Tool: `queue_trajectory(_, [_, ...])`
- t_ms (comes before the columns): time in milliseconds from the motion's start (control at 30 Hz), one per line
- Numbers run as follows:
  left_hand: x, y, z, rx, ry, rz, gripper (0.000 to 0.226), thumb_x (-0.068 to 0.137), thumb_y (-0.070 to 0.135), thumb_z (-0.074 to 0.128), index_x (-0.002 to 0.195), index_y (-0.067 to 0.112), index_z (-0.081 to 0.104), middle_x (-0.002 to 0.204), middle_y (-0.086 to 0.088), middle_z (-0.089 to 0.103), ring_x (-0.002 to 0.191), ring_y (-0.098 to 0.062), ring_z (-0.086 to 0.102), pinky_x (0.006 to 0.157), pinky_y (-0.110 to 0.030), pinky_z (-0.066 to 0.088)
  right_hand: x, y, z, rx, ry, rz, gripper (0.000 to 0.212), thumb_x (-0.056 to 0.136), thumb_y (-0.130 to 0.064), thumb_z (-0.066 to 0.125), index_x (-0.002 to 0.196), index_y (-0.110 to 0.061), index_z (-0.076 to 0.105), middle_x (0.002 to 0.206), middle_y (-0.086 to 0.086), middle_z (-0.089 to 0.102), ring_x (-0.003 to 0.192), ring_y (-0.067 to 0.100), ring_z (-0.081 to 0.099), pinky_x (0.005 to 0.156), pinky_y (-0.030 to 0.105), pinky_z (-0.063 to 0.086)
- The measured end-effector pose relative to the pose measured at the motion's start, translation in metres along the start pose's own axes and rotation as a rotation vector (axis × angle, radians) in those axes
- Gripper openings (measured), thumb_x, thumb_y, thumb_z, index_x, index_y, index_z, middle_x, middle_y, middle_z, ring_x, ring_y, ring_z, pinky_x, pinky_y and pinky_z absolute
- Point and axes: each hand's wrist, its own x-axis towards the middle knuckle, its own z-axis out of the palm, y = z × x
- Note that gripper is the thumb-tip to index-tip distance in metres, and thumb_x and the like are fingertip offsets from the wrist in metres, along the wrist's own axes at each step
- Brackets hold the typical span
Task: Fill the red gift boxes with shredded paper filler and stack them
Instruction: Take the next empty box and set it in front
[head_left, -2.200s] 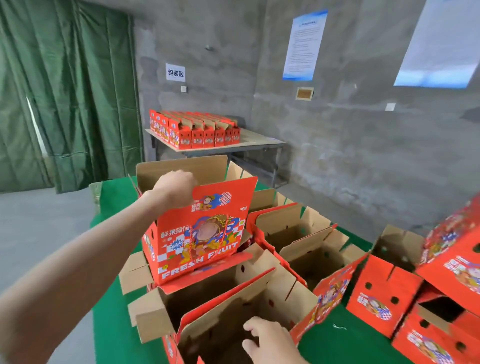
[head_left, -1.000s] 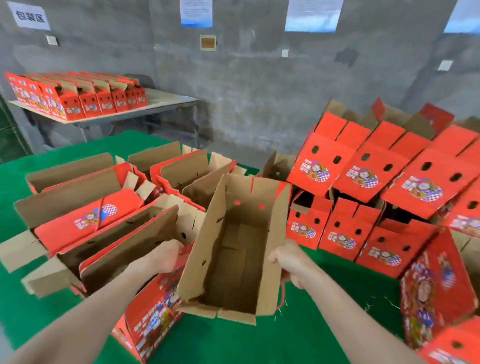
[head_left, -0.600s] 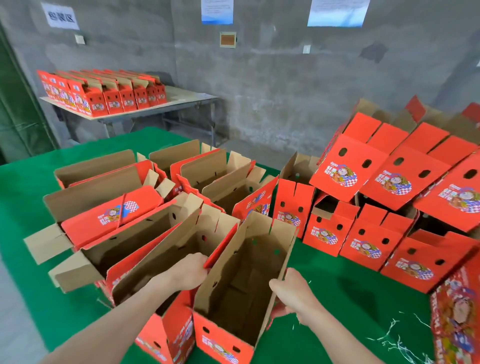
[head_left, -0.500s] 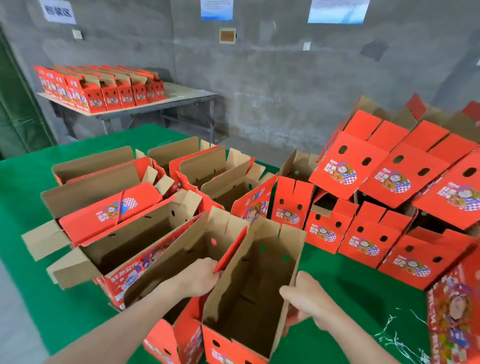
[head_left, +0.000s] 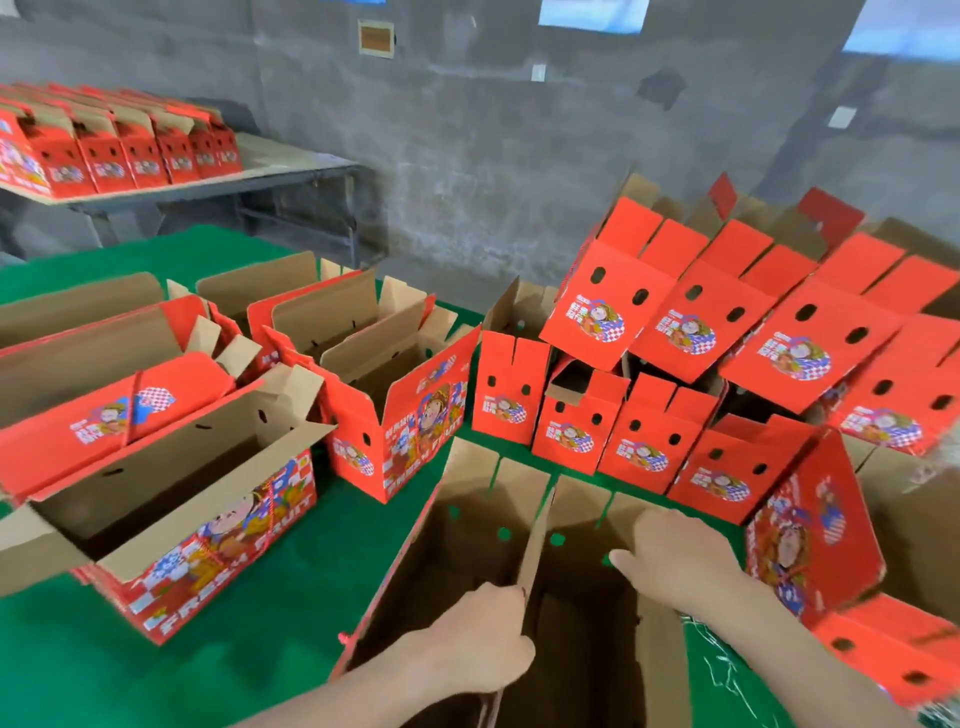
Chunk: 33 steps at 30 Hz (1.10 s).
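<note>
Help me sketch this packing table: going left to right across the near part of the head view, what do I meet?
Open red cardboard gift box printed FRESH FRUIT, left hand, empty open box with brown cardboard interior, right hand, tilted red printed gift box.

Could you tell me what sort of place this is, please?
Likely a packing room or warehouse: bare concrete walls, many identical red gift boxes piled on a green-covered table, more lined up on a second table.
</note>
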Motion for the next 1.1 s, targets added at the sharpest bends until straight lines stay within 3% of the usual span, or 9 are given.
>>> queue_trajectory(100, [-0.005, 0.005, -0.001, -0.02, -0.01, 0.1, 0.039, 0.088, 0.039, 0.046, 0.119, 0.017, 0.053, 0.104, -0.003, 0.064, 0.09, -0.02, 0.061, 0.082, -0.032, 0.049, 0.014, -0.039, 0.005, 0.16, -0.002, -0.141, 0.046, 0.088, -0.059, 0.042, 0.064, -0.02, 0.042, 0.067, -0.007, 0.047, 0.068, 0.014, 0.05, 0.061, 0.027, 0.042])
queue_trajectory(200, [-0.009, -0.003, -0.017, 0.118, 0.122, 0.184, 0.049, 0.089, 0.053, 0.042, 0.113, 0.013, 0.057, 0.103, -0.005, 0.065, 0.091, -0.023, 0.061, 0.085, -0.038, 0.049, 0.029, -0.067, 0.004, 0.111, 0.024, -0.186, 0.032, 0.088, -0.047, 0.05, 0.086, -0.015, 0.056, 0.088, 0.001, 0.06, 0.086, 0.021, 0.059, 0.066, 0.029, 0.041])
queue_trajectory(267, [-0.01, -0.014, -0.028, 0.143, 0.231, 0.236, 0.051, 0.091, 0.052, 0.043, 0.123, 0.016, 0.056, 0.114, -0.004, 0.065, 0.103, -0.02, 0.059, 0.091, -0.029, 0.044, 0.038, -0.07, -0.005, -0.039, -0.008, -0.173, 0.02, 0.084, -0.036, 0.055, 0.088, -0.016, 0.056, 0.084, -0.002, 0.058, 0.084, 0.02, 0.06, 0.062, 0.027, 0.041])
queue_trajectory(333, [-0.015, -0.023, -0.037, 0.057, 0.307, 0.32, 0.044, 0.091, 0.048, 0.047, 0.118, 0.016, 0.06, 0.106, -0.002, 0.068, 0.095, -0.014, 0.061, 0.08, -0.02, 0.041, 0.046, -0.072, -0.017, -0.208, -0.074, -0.183, 0.017, 0.083, -0.033, 0.057, 0.076, -0.018, 0.051, 0.069, -0.006, 0.05, 0.07, 0.016, 0.057, 0.054, 0.025, 0.04])
queue_trajectory(433, [-0.021, -0.039, -0.06, -0.058, 0.461, 0.363, 0.03, 0.091, 0.037, 0.052, 0.106, 0.015, 0.067, 0.094, 0.001, 0.068, 0.081, -0.008, 0.058, 0.075, -0.02, 0.046, 0.059, -0.09, -0.034, -0.269, -0.014, -0.293, 0.019, 0.086, -0.036, 0.054, 0.086, -0.017, 0.055, 0.077, -0.005, 0.05, 0.076, 0.018, 0.054, 0.058, 0.028, 0.04])
queue_trajectory(600, [-0.016, -0.093, -0.135, -0.238, 0.817, 0.176, 0.019, 0.091, 0.02, 0.058, 0.106, 0.015, 0.069, 0.102, 0.005, 0.069, 0.087, 0.0, 0.061, 0.078, -0.016, 0.048, 0.089, -0.17, -0.039, 0.202, 0.146, -0.493, 0.016, 0.091, -0.033, 0.05, 0.088, -0.018, 0.048, 0.082, -0.002, 0.054, 0.083, 0.022, 0.055, 0.057, 0.03, 0.038])
queue_trajectory(733, [-0.006, -0.166, -0.213, -0.068, 0.996, -0.132, 0.043, 0.087, 0.023, 0.063, 0.129, 0.015, 0.053, 0.128, -0.002, 0.055, 0.115, -0.018, 0.054, 0.092, -0.025, 0.044, 0.132, -0.245, -0.032, 0.385, 0.196, -0.54, 0.028, 0.092, -0.023, 0.049, 0.119, -0.014, 0.046, 0.116, 0.009, 0.057, 0.105, 0.029, 0.055, 0.082, 0.039, 0.045])
queue_trajectory(933, [-0.004, -0.298, -0.275, 0.254, 0.598, -0.707, 0.082, 0.074, 0.046, 0.063, 0.141, 0.017, 0.027, 0.146, -0.008, 0.031, 0.135, -0.027, 0.028, 0.109, -0.046, 0.028, 0.225, -0.316, -0.046, 0.385, 0.245, -0.519, 0.061, 0.088, 0.0, 0.048, 0.141, -0.018, 0.025, 0.146, 0.01, 0.027, 0.123, 0.028, 0.044, 0.093, 0.036, 0.045])
queue_trajectory(1100, [0.007, -0.348, -0.264, 0.285, 0.332, -0.712, 0.058, 0.071, 0.05, 0.058, 0.126, 0.038, 0.048, 0.154, -0.008, 0.016, 0.143, -0.031, 0.01, 0.108, -0.057, 0.014, 0.29, -0.346, -0.048, 0.166, 0.149, -0.44, 0.085, 0.084, 0.01, 0.048, 0.149, -0.022, 0.002, 0.156, 0.006, -0.009, 0.134, 0.035, 0.031, 0.099, 0.039, 0.043])
